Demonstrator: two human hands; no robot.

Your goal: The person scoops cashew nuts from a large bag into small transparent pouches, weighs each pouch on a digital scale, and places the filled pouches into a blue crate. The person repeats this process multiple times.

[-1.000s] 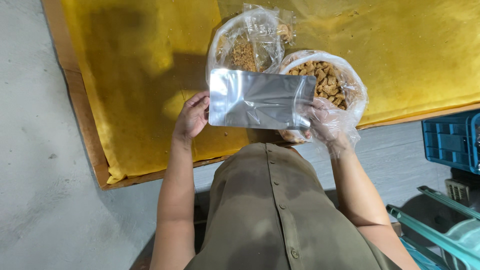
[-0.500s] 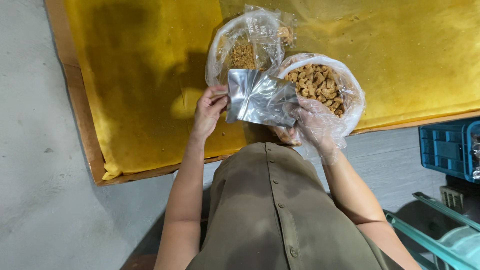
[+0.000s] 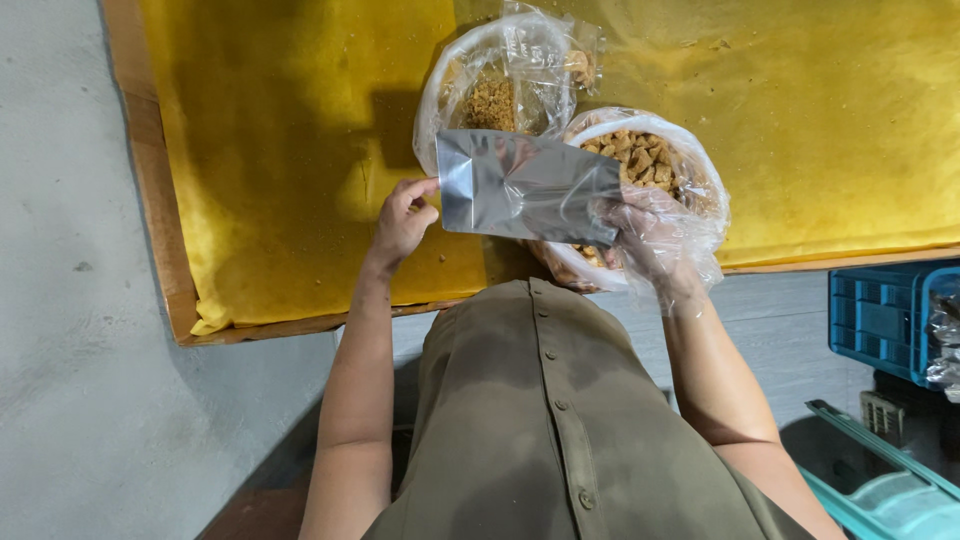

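A shiny silver foil pouch is held flat above the table edge. My left hand pinches its left corner. My right hand, covered by a thin clear plastic glove, grips its right end. Just behind the pouch sits a white bowl lined with clear plastic and filled with brown snack pieces. Further back a second plastic-lined bowl holds finer brown crumbs.
A yellow cloth covers the wooden table. A grey concrete floor lies to the left. A blue plastic crate and a teal container stand at the right.
The pouch was drawn in and crumpled between both hands half a second ago; now it is spread out flat again, with my left hand out at its left corner.
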